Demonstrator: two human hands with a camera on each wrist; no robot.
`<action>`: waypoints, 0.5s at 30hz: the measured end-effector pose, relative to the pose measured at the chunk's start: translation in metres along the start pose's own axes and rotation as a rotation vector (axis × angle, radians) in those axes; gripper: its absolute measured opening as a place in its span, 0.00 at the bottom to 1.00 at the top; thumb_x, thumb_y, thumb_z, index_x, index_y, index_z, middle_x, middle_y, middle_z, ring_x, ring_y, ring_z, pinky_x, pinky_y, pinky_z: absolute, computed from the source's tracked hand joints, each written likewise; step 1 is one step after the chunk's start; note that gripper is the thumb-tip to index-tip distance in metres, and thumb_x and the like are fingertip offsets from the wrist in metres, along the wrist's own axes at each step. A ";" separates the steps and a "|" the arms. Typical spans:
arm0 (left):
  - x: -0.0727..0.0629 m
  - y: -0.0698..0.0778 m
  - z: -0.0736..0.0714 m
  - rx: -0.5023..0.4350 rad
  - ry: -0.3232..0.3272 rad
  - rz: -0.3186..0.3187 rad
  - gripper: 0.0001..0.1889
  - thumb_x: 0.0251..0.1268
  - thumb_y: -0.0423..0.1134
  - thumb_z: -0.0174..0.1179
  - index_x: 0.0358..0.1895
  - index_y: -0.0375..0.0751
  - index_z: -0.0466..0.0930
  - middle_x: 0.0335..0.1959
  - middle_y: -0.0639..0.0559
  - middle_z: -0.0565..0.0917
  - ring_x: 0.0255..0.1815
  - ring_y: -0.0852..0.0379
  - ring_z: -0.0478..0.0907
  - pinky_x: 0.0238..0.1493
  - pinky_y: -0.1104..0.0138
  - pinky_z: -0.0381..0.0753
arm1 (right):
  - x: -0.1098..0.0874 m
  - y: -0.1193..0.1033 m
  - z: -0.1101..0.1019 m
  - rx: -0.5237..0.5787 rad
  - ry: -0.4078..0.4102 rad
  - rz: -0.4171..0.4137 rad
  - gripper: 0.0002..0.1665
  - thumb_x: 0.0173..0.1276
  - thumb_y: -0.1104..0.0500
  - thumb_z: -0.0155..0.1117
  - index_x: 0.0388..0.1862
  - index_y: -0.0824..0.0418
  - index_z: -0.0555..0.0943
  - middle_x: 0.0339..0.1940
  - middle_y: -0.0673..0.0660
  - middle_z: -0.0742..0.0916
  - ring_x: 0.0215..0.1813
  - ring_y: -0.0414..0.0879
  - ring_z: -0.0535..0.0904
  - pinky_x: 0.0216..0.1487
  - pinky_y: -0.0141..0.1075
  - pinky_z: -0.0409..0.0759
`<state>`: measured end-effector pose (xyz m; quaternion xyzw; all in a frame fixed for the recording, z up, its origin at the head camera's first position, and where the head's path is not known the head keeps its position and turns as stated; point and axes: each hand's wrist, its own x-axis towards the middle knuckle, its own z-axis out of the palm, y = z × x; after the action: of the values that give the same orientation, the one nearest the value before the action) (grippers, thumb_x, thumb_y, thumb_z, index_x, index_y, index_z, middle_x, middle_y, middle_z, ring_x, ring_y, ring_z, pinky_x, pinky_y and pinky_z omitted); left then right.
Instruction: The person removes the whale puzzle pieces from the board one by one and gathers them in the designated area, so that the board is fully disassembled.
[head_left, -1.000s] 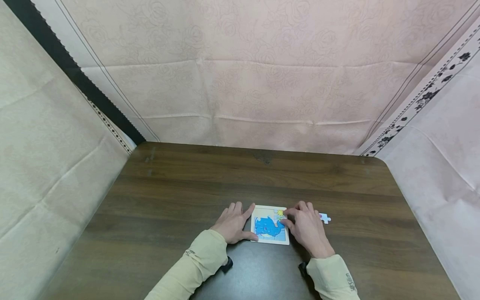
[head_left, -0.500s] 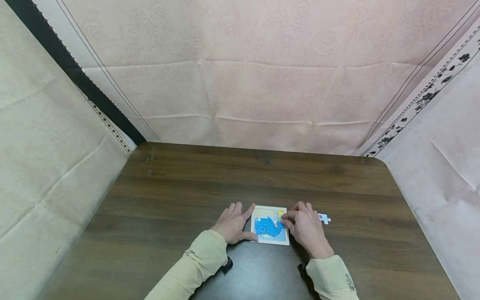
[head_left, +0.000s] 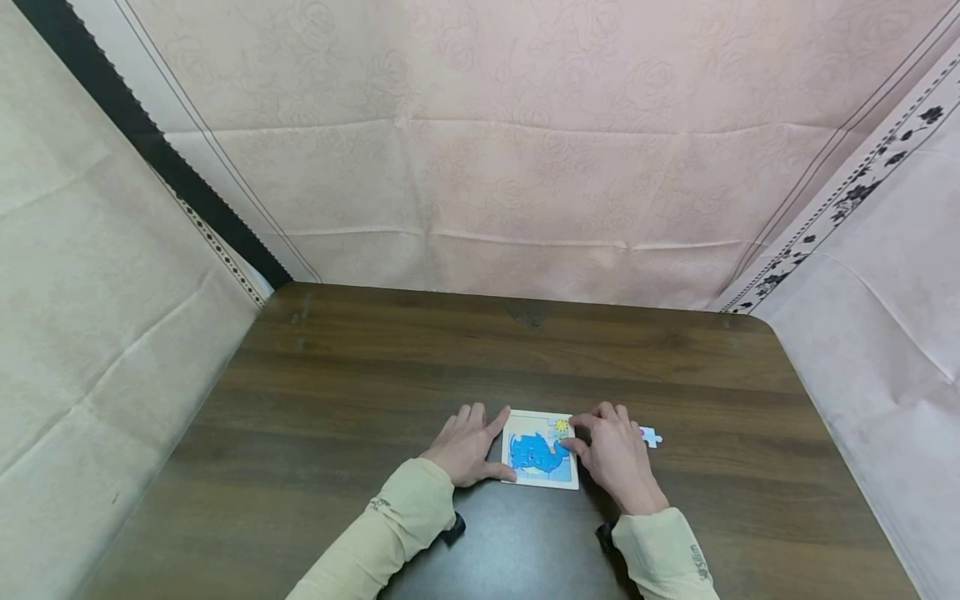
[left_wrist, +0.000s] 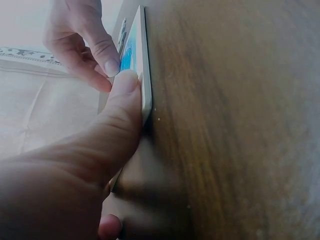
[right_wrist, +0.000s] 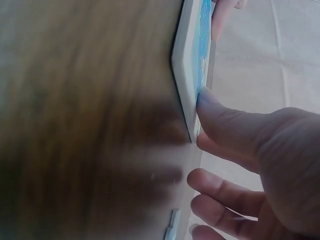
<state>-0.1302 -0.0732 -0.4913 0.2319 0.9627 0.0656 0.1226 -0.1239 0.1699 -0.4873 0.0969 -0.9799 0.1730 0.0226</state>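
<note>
A small square jigsaw puzzle [head_left: 534, 454] with a pale frame lies flat on the table, picturing a blue whale-like animal and a yellow sun. My left hand [head_left: 467, 450] is spread along its left side, the index fingertip near the far corner. In the left wrist view, the left thumb [left_wrist: 125, 92] presses on the frame's near corner. My right hand [head_left: 615, 458] touches the puzzle's right side with thumb and index finger, below and beside the sun. The right wrist view shows that thumb [right_wrist: 215, 110] on the puzzle's face, the other fingers loosely bent off it.
A loose light-blue puzzle piece [head_left: 651, 437] lies on the table just right of the right hand, partly hidden by it. The brown wooden table [head_left: 375, 350] ends at a pale patterned cloth [head_left: 480, 183] behind, with more cloth at both sides.
The right index fingertip shifts inward over the puzzle near the sun, then back out toward the right edge. The left hand and the puzzle stay where they are.
</note>
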 end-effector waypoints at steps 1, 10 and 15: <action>0.000 0.000 -0.001 -0.003 0.003 0.002 0.53 0.50 0.74 0.59 0.77 0.51 0.54 0.37 0.52 0.62 0.37 0.55 0.57 0.37 0.67 0.59 | 0.000 0.000 0.000 -0.004 -0.004 -0.001 0.24 0.55 0.48 0.77 0.48 0.58 0.87 0.43 0.59 0.81 0.46 0.56 0.69 0.44 0.48 0.70; -0.001 0.001 -0.002 -0.007 0.003 0.000 0.53 0.50 0.74 0.59 0.77 0.51 0.55 0.38 0.51 0.63 0.38 0.55 0.57 0.38 0.67 0.60 | 0.001 0.000 0.001 -0.032 -0.009 -0.046 0.22 0.56 0.49 0.76 0.48 0.56 0.87 0.40 0.58 0.80 0.43 0.54 0.69 0.42 0.45 0.70; -0.001 0.001 0.000 -0.008 0.007 0.001 0.53 0.50 0.74 0.59 0.77 0.51 0.55 0.38 0.51 0.63 0.38 0.55 0.57 0.37 0.67 0.60 | 0.001 0.000 0.000 -0.015 0.003 -0.041 0.19 0.56 0.50 0.77 0.45 0.56 0.88 0.38 0.57 0.80 0.43 0.54 0.69 0.42 0.45 0.70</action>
<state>-0.1291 -0.0729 -0.4907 0.2318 0.9627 0.0705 0.1204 -0.1246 0.1695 -0.4875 0.1166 -0.9789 0.1652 0.0284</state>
